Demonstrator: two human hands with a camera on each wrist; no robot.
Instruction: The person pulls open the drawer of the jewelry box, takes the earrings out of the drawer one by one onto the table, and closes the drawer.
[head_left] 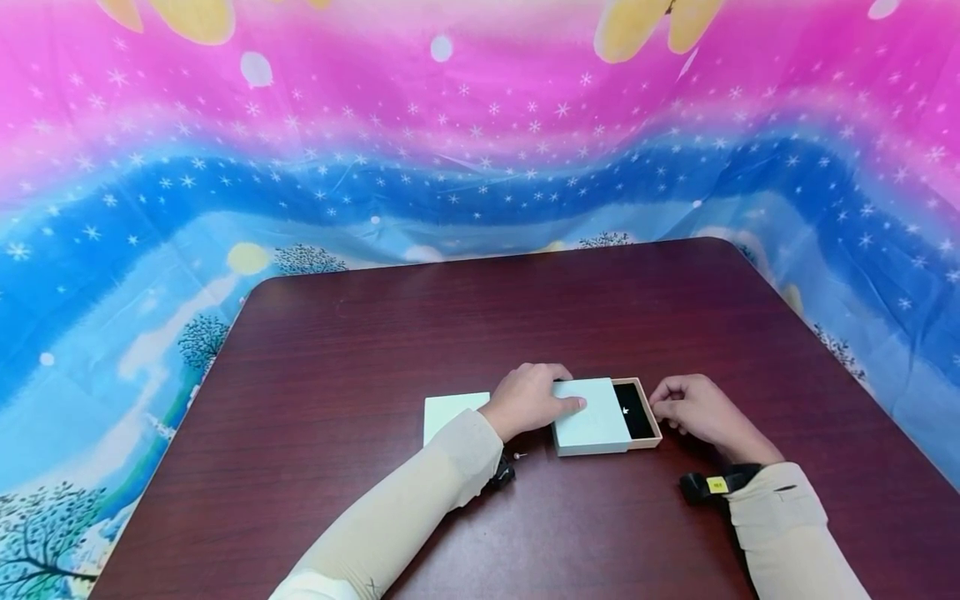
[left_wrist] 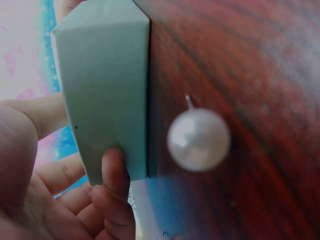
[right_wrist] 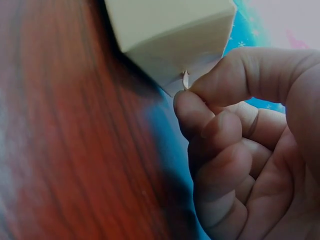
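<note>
One tan cardboard drawer [head_left: 647,443] is partly out: left hand [head_left: 528,400] grips its pale-green rectangular sleeve [head_left: 592,421], right hand [head_left: 697,408] pinches its thin pull tab [right_wrist: 185,80]; white pearl stud [left_wrist: 199,140] lies outside.

There are two hands [head_left: 528,402] [head_left: 696,407], one box [head_left: 592,421], one white piece [head_left: 450,412], one pearl [left_wrist: 199,140].

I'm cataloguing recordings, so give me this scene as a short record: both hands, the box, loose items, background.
Left hand: holds the pale box cover
Right hand: pinches a small pull tab on the drawer
Box state: drawer partly out of the cover's right side, black insert showing
Loose item: pearl stud on the dark red table, left of the cover
Other item: pale flat piece, partly hidden by the left arm; box or lid, cannot tell
Background: snowflake-patterned backdrop
</note>
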